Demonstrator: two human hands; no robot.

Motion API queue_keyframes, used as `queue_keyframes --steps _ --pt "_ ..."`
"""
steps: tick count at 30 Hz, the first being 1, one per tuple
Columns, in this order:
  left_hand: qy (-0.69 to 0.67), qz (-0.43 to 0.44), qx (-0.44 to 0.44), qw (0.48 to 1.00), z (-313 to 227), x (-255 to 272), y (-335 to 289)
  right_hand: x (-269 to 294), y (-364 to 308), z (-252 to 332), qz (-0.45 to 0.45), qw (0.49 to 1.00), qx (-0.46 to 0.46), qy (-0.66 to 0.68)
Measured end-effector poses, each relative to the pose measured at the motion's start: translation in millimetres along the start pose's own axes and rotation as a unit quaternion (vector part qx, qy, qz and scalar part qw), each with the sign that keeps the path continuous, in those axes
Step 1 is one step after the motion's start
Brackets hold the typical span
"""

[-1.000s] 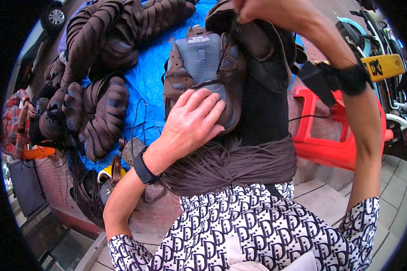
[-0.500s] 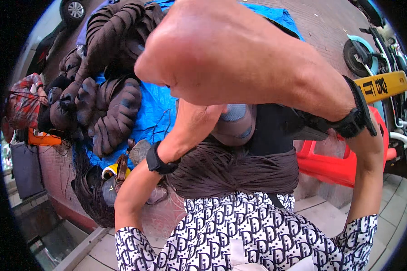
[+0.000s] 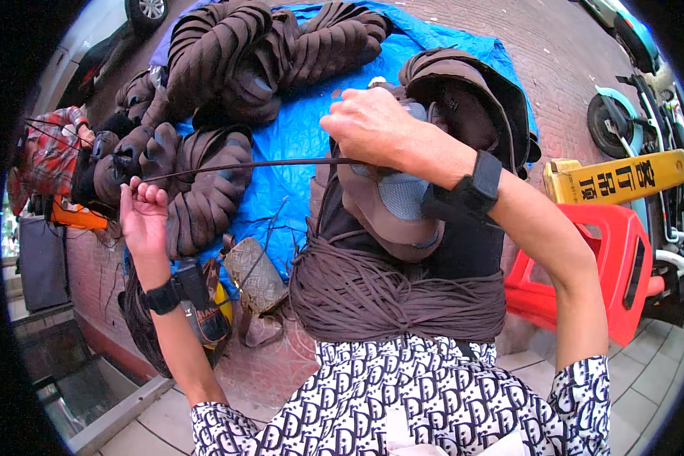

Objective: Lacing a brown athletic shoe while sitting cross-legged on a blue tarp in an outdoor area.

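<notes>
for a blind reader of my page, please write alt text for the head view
A dark cord runs nearly straight between a person's left hand and closed right hand, which partly hides a brown-and-grey shoe. A bundle of cords lies across the lap; brown coils rest on a blue tarp.

one wide fisheye view from head height, steeply downward, close above the hands (image 3: 372, 126)
</notes>
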State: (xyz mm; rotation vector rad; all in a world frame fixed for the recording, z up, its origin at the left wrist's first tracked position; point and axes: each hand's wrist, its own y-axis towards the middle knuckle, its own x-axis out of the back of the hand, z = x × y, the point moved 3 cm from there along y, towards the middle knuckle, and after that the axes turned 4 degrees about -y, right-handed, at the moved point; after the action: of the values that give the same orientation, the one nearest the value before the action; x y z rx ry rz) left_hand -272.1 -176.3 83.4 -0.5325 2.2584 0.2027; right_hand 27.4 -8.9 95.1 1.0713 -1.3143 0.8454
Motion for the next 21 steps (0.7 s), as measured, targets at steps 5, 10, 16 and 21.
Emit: queue_keyframes --steps 5,10,16,21 --pt "0.081 -0.038 0.031 0.996 -18 26 12 6 -12 -1 -0.031 0.999 0.007 -0.021" --pt "0.263 -0.078 0.031 0.961 -23 32 16 14 -32 -24 -0.110 0.773 -0.119 0.614" --pt "0.099 -0.079 -0.028 0.992 -27 54 33 23 -69 -31 -0.012 0.564 -0.182 0.805" --pt "-0.046 -0.038 0.008 0.998 -30 79 52 80 -126 -86 -0.151 0.632 -0.176 0.739"
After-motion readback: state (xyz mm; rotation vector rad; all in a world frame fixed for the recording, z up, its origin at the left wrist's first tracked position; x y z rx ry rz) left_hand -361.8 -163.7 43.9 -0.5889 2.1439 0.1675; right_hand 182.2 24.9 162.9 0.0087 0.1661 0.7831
